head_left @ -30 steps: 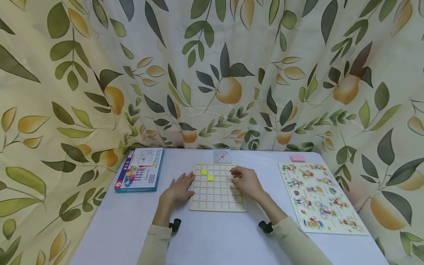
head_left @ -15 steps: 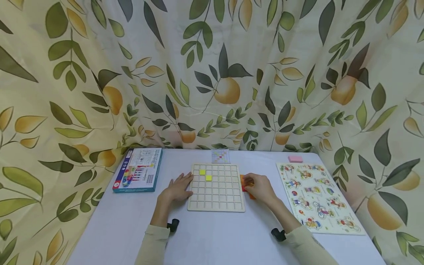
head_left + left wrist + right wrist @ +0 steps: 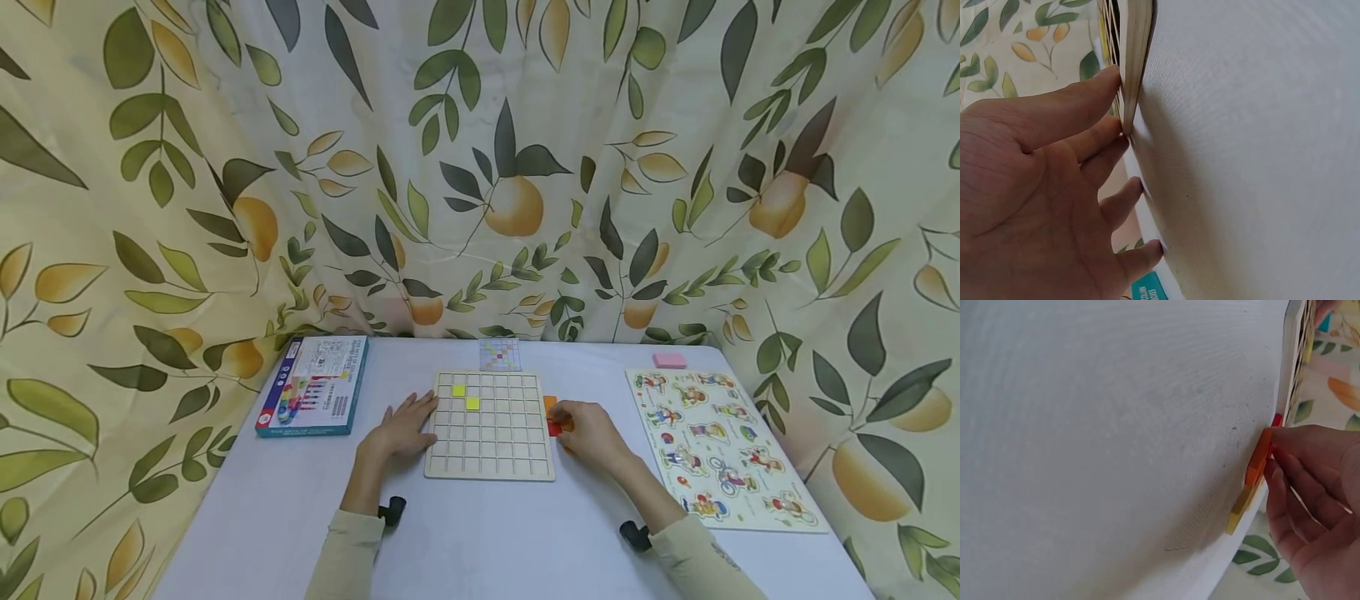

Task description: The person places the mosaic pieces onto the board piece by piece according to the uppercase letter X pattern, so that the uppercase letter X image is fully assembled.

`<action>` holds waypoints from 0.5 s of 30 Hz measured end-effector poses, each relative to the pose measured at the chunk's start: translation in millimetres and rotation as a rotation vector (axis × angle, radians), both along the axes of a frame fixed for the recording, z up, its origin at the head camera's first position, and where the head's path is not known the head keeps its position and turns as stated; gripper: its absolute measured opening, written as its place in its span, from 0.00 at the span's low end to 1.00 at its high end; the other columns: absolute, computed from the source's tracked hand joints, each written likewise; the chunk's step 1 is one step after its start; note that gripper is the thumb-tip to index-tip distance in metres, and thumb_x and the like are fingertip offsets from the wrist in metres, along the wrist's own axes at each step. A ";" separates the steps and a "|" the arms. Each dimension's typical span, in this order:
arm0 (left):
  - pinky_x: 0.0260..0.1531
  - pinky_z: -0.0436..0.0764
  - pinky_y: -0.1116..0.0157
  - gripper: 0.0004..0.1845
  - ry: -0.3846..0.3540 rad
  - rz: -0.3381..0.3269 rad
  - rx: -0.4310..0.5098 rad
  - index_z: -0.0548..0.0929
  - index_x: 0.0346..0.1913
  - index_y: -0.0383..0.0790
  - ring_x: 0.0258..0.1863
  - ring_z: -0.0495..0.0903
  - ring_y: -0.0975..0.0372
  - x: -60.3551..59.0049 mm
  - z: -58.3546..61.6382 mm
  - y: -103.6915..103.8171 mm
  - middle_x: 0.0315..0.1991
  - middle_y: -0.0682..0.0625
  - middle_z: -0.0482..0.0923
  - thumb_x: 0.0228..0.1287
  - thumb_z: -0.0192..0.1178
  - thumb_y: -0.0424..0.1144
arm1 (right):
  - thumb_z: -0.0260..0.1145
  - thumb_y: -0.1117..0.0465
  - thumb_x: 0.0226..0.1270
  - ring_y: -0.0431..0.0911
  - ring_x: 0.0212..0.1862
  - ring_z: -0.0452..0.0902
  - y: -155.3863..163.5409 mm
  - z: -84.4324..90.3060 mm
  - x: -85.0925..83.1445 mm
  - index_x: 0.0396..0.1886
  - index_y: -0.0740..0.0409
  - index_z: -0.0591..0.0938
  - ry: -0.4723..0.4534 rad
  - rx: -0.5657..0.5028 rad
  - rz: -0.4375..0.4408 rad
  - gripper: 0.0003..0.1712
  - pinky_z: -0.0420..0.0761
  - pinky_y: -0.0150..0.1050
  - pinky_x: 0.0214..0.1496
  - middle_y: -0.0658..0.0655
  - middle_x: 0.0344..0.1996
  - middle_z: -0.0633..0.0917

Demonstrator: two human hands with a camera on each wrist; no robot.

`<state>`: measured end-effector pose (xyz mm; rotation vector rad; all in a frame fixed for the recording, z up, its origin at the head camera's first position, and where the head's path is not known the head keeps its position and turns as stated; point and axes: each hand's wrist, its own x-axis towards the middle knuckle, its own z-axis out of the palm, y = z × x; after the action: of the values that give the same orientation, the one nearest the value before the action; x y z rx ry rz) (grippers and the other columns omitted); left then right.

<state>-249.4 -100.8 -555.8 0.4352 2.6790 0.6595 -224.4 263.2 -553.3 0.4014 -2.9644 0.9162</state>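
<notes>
My left hand (image 3: 403, 429) lies with spread fingers at the left edge of a pale wooden grid board (image 3: 495, 457). In the left wrist view, its thumb and fingertips (image 3: 1113, 75) touch the board's rim. Two yellow tiles, one (image 3: 458, 390) up and left of the other (image 3: 473, 404), sit in the board's upper left squares. Right of the board, my right hand (image 3: 592, 433) has its thumb and forefinger pinched on a red tile (image 3: 1274, 451) among small tiles. An orange tile (image 3: 1259, 456) and a yellow tile (image 3: 1239, 509) lie beside the fingers, partly hidden in the head view.
A small patterned grid card (image 3: 499, 354) lies behind the board. At the left is a flat printed box (image 3: 315, 385). A picture puzzle board (image 3: 727, 450) lies at the right, with a pink block (image 3: 670, 360) behind it. A leafy curtain borders the white table (image 3: 480, 542).
My right hand has moved right, off the board's right part to the coloured tiles, and lately shifted slightly down among them. My left hand stays at the board's left edge.
</notes>
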 end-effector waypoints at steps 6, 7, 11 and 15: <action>0.78 0.41 0.34 0.39 -0.009 -0.006 0.007 0.59 0.83 0.41 0.84 0.43 0.47 2.1 8.6 0.7 0.85 0.48 0.50 0.75 0.62 0.44 | 0.73 0.76 0.50 0.44 0.39 0.80 -1.2 0.4 -1.3 0.52 0.61 0.87 -0.038 0.017 0.001 0.26 0.83 0.42 0.44 0.50 0.39 0.89; 0.78 0.42 0.34 0.39 -0.008 -0.003 0.010 0.60 0.82 0.41 0.84 0.43 0.48 2.3 9.1 0.8 0.85 0.49 0.51 0.75 0.62 0.44 | 0.73 0.76 0.50 0.44 0.39 0.80 -0.9 0.2 -1.3 0.53 0.60 0.86 -0.038 0.025 -0.003 0.27 0.83 0.43 0.45 0.49 0.39 0.89; 0.77 0.43 0.33 0.39 -0.003 -0.001 0.011 0.61 0.82 0.42 0.84 0.44 0.48 3.3 9.5 1.0 0.84 0.49 0.51 0.74 0.63 0.45 | 0.74 0.73 0.50 0.45 0.40 0.80 0.8 -0.2 -0.7 0.57 0.58 0.85 -0.025 0.067 -0.024 0.31 0.83 0.47 0.49 0.49 0.38 0.89; 0.77 0.43 0.33 0.39 -0.001 0.002 0.013 0.61 0.82 0.42 0.84 0.44 0.47 3.2 9.0 0.5 0.84 0.49 0.52 0.73 0.63 0.45 | 0.77 0.70 0.53 0.47 0.40 0.79 1.6 1.9 -0.1 0.62 0.57 0.82 -0.022 0.052 -0.041 0.33 0.84 0.47 0.49 0.50 0.39 0.88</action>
<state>-246.2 -100.3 -546.8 0.4350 2.6757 0.6777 -224.6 264.8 -551.4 0.3319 -3.0097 0.8468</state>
